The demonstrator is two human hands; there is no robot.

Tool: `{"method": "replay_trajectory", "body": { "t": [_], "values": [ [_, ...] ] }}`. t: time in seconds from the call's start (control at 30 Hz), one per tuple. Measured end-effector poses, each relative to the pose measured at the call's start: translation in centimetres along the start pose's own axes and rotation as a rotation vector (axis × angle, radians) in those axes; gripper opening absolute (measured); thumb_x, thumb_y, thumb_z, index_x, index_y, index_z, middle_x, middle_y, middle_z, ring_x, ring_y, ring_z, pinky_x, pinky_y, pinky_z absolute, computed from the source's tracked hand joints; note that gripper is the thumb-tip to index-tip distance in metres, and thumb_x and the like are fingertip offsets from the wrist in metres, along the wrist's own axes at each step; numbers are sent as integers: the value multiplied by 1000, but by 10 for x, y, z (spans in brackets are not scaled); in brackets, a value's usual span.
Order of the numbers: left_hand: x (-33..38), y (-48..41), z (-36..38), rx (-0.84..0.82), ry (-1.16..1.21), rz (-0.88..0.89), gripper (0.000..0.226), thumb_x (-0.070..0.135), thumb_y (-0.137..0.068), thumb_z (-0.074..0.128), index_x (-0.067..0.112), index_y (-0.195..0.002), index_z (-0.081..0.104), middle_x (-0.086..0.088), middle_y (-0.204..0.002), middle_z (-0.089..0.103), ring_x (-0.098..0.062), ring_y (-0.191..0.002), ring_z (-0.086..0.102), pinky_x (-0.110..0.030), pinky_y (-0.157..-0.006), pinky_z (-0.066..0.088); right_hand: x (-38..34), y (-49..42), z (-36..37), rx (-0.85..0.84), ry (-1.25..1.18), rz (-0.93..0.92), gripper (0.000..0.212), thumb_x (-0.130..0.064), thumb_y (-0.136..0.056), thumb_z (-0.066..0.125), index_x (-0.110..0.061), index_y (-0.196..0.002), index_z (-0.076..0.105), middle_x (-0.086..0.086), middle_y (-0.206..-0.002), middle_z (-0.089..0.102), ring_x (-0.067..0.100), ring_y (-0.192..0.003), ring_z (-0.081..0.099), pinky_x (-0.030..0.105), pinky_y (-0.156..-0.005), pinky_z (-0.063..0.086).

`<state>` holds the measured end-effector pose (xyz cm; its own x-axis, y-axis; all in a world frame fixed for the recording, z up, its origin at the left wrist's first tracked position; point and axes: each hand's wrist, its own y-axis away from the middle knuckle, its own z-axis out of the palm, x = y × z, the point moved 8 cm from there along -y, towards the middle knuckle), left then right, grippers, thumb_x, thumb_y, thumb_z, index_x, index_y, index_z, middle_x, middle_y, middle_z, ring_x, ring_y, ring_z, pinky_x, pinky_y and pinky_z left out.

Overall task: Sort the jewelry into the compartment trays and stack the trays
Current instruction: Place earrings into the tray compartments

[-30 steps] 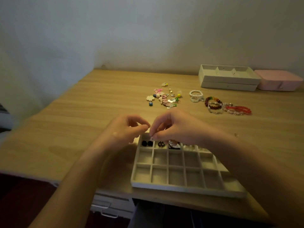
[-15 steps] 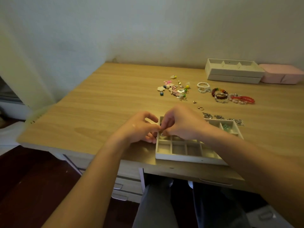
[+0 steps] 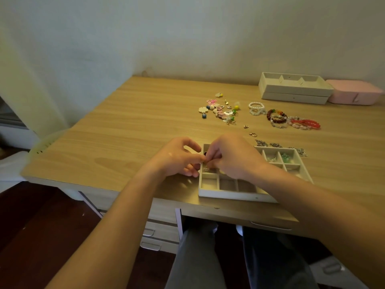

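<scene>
Wood-grain desk (image 3: 125,130) carries all items. Grid tray (image 3: 227,196), off-white, sits at desk's near edge, R of centre; its R front part is hidden under the R forearm. L hand (image 3: 177,160) and R hand (image 3: 233,157) meet over tray's far L corner, fingers of both curled, tips pinched together at one spot. Cannot tell whether a piece sits btwn the tips: too small, hidden by fingers. L hand's lower fingers (image 3: 192,174) touch tray's L wall. Tray contents seen: silver piece (image 3: 206,169) in a L-column compt just below the fingertips; dark piece (image 3: 205,153) in far L corner compt, partly covered; green beads (image 3: 285,157) in a far R compt; pale beads (image 3: 272,159) in the compt beside it. Unsorted jewelry lies beyond tray: charm pile (image 3: 220,112) mid-desk; pearl bracelet (image 3: 256,107) to its R; dark beaded bracelets (image 3: 277,118), then red bracelet (image 3: 306,124) further R, touching. Two gold bits (image 3: 246,126) lie apart btwn charms and tray. Silver chains (image 3: 276,145) lie just behind tray's far wall. Stacked trays (image 3: 291,89), two high, stand at far R by the wall; pink box (image 3: 354,94) just beside them on R.
</scene>
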<state>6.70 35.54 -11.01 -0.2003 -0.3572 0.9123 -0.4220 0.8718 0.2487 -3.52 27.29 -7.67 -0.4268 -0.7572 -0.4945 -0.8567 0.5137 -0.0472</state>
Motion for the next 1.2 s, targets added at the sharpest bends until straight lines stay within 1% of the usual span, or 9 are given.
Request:
{"method": "replay_trajectory", "body": {
  "t": [0.13, 0.27, 0.5, 0.6, 0.7, 0.8, 0.93, 1.03, 1.2],
  "values": [
    [11, 6, -2, 10, -149, 114, 10, 20, -99, 58, 21, -108, 60, -1, -75, 71, -15, -59, 64, -24, -51, 49, 6, 2, -9, 53, -21, 1, 23, -7, -91, 69, -26, -93, 82, -11, -89, 77, 11, -84, 71, 41, -79, 62],
    [27, 9, -4, 103, -303, 241, 15, 14, -100, 49, 24, -97, 60, 5, -70, 71, -9, -52, 52, -25, -56, 45, 6, 4, -13, 43, -138, -20, 18, -9, -90, 71, -21, -98, 82, -9, -86, 78, 2, -79, 71, 33, -80, 62],
    [33, 6, 0, 116, -335, 239, 17, 11, -96, 48, 24, -94, 60, 4, -68, 71, -10, -48, 51, -29, -59, 47, 1, 5, -4, 4, -178, -47, 19, -9, -89, 71, -22, -94, 83, -9, -84, 78, 2, -77, 71, 28, -77, 60],
    [34, 4, 0, 117, -343, 238, 18, 12, -96, 49, 25, -92, 60, 5, -67, 71, -8, -47, 52, -27, -57, 46, 3, 3, -12, 25, -192, -34, 18, -9, -89, 71, -22, -95, 82, -10, -80, 77, 2, -72, 70, 23, -69, 58],
    [37, 0, -2, 148, -334, 246, 15, 13, -94, 52, 25, -93, 62, 3, -67, 71, -9, -49, 52, -30, -60, 47, 9, 1, -31, 66, -233, -18, 16, -11, -89, 73, -23, -95, 80, -12, -80, 77, 0, -76, 71, 22, -73, 58],
    [47, -10, -3, 183, -327, 264, 13, 17, -92, 55, 26, -92, 64, 5, -64, 69, 0, -50, 52, -30, -60, 45, 30, -7, -55, 151, -282, 42, 13, -13, -88, 77, -22, -97, 78, -11, -84, 76, 2, -80, 71, 17, -68, 55],
    [66, -32, 5, 193, -378, 274, 13, 18, -94, 56, 25, -93, 67, 5, -73, 71, -7, -62, 58, -24, -57, 42, 73, -22, -88, 281, -339, 159, 8, -11, -92, 72, -16, -98, 74, -1, -91, 75, 13, -84, 69, 25, -64, 53],
    [78, -57, 10, 210, -423, 276, 15, 18, -93, 55, 27, -91, 67, 5, -79, 71, -11, -72, 63, -24, -56, 40, 110, -32, -109, 368, -353, 248, 9, -9, -95, 68, -14, -101, 73, 3, -93, 74, 15, -75, 64, 25, -59, 48],
    [86, -103, 20, 206, -439, 248, 19, 11, -91, 60, 27, -84, 68, 1, -93, 69, -18, -84, 63, -25, -62, 44, 146, -57, -105, 235, -259, 316, 14, -11, -98, 65, -18, -104, 75, 0, -97, 72, 15, -82, 66, 24, -62, 48]
  ]
}}
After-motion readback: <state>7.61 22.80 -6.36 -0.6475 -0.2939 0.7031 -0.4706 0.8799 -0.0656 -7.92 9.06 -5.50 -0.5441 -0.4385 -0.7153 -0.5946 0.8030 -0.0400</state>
